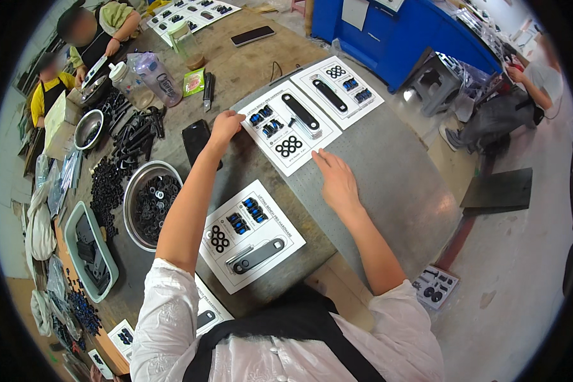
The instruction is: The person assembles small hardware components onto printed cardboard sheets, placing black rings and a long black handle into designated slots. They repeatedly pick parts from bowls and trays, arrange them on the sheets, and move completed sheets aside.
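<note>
My left hand (225, 130) pinches the left edge of a white printed hardware card (292, 167). Stretched fingers of my right hand (337, 181) rest at that card's near right edge. On the card are a black rounded bar (301, 111), black rings (289, 146), blue-and-black small parts (261, 115) and a clear packet (310, 131). A second similar card (347, 121) lies beside it at the far right. Another card (293, 239) with like parts lies nearer me, between my forearms.
A metal bowl of washers (128, 202) and a green plastic basket (113, 272) stand at left. A black phone (196, 141), cutter knife (208, 92) and bottles (162, 83) lie beyond. Two people work at far left; another sits at right near a blue cabinet (388, 48).
</note>
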A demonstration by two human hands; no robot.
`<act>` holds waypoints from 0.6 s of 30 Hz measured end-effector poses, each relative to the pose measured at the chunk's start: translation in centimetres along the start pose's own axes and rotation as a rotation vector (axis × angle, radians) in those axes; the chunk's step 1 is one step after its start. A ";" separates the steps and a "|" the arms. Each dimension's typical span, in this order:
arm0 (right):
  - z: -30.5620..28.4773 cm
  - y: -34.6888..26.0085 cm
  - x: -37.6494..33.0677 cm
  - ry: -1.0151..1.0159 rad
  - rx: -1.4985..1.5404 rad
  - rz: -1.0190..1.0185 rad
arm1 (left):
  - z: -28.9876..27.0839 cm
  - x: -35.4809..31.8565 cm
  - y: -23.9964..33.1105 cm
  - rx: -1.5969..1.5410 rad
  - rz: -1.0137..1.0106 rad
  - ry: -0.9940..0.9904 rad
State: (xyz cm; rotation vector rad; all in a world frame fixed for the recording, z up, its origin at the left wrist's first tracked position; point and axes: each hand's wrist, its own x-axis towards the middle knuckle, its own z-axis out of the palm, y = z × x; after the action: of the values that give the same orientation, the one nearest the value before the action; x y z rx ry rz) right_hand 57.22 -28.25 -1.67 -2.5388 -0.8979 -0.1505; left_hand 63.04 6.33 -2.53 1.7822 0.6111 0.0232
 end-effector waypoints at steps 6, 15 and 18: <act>0.3 -0.5 0.2 -0.001 -0.022 0.032 | 0.3 1.4 -1.3 0.195 0.202 0.126; 1.8 0.3 0.4 0.103 -0.090 -0.003 | 3.1 -2.3 0.3 0.434 0.235 0.169; 1.5 -0.3 0.0 0.101 -0.069 0.004 | 3.5 -4.1 2.1 0.523 0.222 0.146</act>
State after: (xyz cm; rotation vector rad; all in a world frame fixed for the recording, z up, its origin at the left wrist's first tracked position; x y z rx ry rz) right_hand 56.99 -27.39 -2.91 -2.5705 -0.8623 -0.3108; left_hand 61.48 1.17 -0.57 2.3666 0.5512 0.1589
